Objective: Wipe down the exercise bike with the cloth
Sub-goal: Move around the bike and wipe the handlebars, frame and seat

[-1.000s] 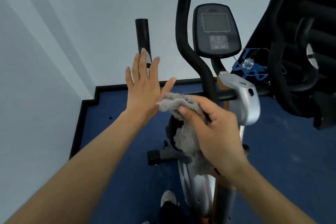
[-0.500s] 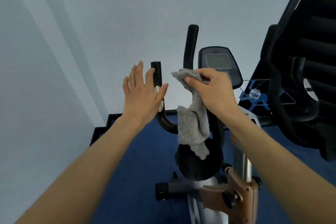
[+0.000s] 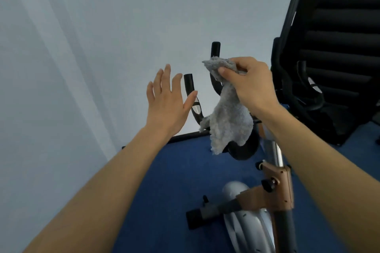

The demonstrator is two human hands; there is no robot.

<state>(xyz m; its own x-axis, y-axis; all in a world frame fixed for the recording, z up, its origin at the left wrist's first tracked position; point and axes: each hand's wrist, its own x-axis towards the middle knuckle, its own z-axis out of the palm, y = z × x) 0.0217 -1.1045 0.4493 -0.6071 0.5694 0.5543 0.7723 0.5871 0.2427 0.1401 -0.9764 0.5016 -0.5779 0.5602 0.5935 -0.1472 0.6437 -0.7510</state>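
Pinching the grey cloth (image 3: pixel 228 115) between thumb and fingers (image 3: pixel 236 61), the right hand (image 3: pixel 251 85) holds it raised, the bunched upper corner above the thumb and the rest hanging loose below the palm. Behind the cloth: taller black handlebar (image 3: pixel 215 49) of the exercise bike (image 3: pixel 255 226), its tip showing just above the fingers; contact between cloth and bar cannot be judged. Left hand (image 3: pixel 166 104) open, fingers (image 3: pixel 165 76) spread, palm facing away, holding nothing. Shorter handlebar (image 3: pixel 189 84) stands just right of the left thumb, apart from it. Bike frame and silver housing lie below the right forearm, on blue floor (image 3: pixel 164 191). No containers in view.
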